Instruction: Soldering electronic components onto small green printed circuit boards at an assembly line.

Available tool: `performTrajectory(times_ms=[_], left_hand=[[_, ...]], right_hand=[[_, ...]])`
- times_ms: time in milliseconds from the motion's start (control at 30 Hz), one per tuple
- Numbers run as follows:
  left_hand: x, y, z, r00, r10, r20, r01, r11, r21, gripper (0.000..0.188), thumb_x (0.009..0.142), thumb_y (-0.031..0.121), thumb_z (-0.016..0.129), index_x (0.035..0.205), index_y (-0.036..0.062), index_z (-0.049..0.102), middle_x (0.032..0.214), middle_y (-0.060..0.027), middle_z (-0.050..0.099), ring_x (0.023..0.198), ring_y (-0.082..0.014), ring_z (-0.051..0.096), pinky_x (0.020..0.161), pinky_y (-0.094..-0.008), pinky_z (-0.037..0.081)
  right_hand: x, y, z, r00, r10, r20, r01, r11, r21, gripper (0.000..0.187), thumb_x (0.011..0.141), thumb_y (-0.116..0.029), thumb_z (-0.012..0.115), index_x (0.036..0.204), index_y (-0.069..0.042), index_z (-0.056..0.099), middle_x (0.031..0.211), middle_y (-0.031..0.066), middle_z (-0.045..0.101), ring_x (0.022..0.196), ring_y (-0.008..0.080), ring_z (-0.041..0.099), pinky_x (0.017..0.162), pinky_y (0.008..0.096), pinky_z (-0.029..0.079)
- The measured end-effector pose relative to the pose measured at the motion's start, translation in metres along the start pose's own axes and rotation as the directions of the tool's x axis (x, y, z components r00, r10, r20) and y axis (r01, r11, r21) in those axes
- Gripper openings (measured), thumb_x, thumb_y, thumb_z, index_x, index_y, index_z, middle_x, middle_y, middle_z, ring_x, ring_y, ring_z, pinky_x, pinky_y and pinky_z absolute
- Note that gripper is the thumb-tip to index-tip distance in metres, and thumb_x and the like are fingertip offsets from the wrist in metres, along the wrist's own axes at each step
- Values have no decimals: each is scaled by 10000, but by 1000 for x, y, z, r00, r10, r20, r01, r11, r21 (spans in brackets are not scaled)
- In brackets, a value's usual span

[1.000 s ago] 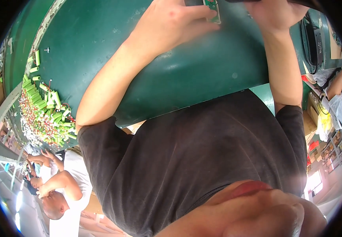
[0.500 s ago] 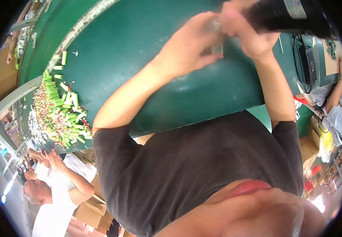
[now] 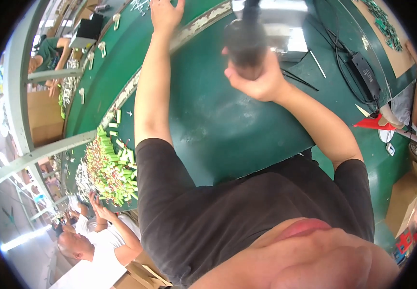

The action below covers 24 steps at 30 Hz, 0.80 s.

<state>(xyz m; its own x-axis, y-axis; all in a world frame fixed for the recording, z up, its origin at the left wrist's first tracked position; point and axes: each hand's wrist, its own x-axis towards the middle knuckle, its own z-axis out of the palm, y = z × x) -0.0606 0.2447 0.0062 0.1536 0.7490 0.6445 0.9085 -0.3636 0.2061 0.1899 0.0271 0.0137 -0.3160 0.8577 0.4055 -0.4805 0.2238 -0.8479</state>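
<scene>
My left hand (image 3: 166, 15) reaches far forward over the green belt beyond the worn metal rail, its thumb and fingers apart. Small silvery-white parts (image 3: 140, 6) lie close to it; its fingertips are partly cut off by the frame's upper edge. Nearer the middle, my right hand (image 3: 261, 82) is wrapped round a black cylindrical tool (image 3: 248, 45), held above the green tabletop (image 3: 218, 130). Motion blurs the tool, so its exact kind and its tip do not show.
A pile of green cylinders with red wires (image 3: 114, 168) lies at left. Behind the tool stands a shiny box (image 3: 292, 36). Rightward are a black power adapter (image 3: 365, 74), cables, a white stick (image 3: 317, 64) and cardboard with green circuit boards (image 3: 386, 29). Co-workers sit at both sides.
My hands were close together at the upper middle. The left has moved away to the far left over the belt; the right has come left with the black tool. The view has shifted too.
</scene>
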Motion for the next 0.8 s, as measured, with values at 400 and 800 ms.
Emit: performTrajectory(times_ms=[400,800], left_hand=[[78,-41,83,820,-572,30,564,816,123,403,860,348,527,657,161,820,755,-147,764,890,-345,731,952,-405,536],[36,-31,72,969,-126,211,165,970,-178,415,914,295,686,1228,25,672,1066,-242,723,974,-400,693,877,-460,525]], right_hand=[[0,0,-9,993,37,112,-24,993,-114,499,815,106,682,1291,48,543,1135,38,594,1030,94,537,919,265,465],[2,10,-7,994,-76,75,86,988,-128,448,798,51,716,1218,5,566,950,13,582,842,81,525,752,264,457]])
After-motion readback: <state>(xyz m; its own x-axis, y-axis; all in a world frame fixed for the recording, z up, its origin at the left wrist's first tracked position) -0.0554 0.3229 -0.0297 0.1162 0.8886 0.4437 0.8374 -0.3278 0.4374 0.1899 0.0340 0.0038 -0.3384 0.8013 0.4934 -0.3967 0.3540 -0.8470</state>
